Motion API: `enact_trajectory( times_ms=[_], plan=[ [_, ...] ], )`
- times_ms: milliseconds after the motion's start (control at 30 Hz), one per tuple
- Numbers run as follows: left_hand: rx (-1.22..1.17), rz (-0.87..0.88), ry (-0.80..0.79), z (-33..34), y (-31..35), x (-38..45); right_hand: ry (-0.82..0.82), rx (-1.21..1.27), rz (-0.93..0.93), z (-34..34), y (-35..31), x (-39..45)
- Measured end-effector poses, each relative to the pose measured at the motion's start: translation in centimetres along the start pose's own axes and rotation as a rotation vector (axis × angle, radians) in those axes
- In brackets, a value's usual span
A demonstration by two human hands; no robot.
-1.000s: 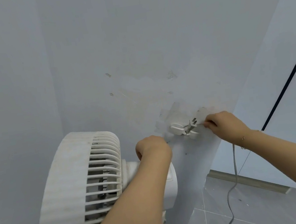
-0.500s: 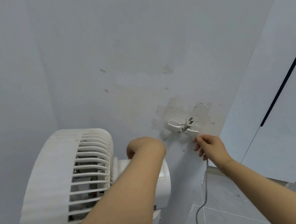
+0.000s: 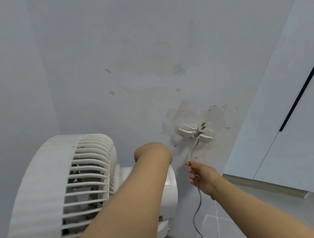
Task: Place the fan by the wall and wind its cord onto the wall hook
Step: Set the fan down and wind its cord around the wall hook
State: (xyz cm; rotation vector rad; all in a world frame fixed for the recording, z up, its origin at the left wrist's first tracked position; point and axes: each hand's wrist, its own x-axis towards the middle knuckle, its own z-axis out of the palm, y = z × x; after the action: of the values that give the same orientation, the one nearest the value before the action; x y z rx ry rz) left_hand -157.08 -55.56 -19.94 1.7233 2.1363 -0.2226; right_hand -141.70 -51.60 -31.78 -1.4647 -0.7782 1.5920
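A white fan point(image 3: 61, 195) stands by the grey wall at lower left, its ribbed grille facing left. A white wall hook point(image 3: 194, 135) is stuck on a taped patch of wall to the right of the fan. The grey cord point(image 3: 200, 200) runs from the hook down through my right hand point(image 3: 201, 177), then hangs toward the floor. My right hand is closed on the cord just below the hook. My left hand point(image 3: 151, 153) is a fist held left of the hook, above the fan's motor housing; what it grips is hidden.
A white cabinet point(image 3: 295, 117) with a dark vertical gap stands to the right, its base above a grey tiled floor point(image 3: 251, 227). The wall's paint is chipped above the hook.
My right hand has dropped from beside the hook to below it, drawing the cord down. My left hand has stayed near the hook. The view has shifted slightly.
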Motion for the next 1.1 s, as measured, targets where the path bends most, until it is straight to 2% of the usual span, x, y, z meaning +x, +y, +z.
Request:
enact_trajectory(
  times_ms=[100,200,267,367,600,767,933,1100],
  plan=[
    [0.014,-0.01,-0.021,-0.3,-0.9,0.2,-0.045,0.051,0.15,0.9,-0.1,-0.1],
    [0.018,-0.018,-0.054,-0.5,-1.6,0.3,-0.079,-0.01,0.193,2.1,-0.7,-0.1],
    [0.013,-0.003,-0.061,-0.5,-1.6,0.5,-0.015,-0.121,0.128,2.9,-1.7,-0.3],
    [-0.01,0.006,-0.07,-0.3,-1.6,0.9,0.168,-0.49,-0.123,4.1,-3.4,-0.4],
    [-0.063,0.036,-0.115,-0.1,-1.9,1.0,0.173,-0.902,-0.561,7.7,-6.1,-1.4],
    [-0.089,0.055,-0.133,-0.1,-2.1,0.8,0.118,-1.026,-0.545,7.6,-7.8,-1.8],
    [-0.116,0.034,-0.09,-0.1,-2.0,0.6,0.052,-1.037,-0.515,8.0,-10.3,-2.9],
    [-0.081,0.051,-0.029,0.1,-1.7,0.2,0.172,-1.224,-0.638,7.7,-13.4,-3.1]
  ],
)
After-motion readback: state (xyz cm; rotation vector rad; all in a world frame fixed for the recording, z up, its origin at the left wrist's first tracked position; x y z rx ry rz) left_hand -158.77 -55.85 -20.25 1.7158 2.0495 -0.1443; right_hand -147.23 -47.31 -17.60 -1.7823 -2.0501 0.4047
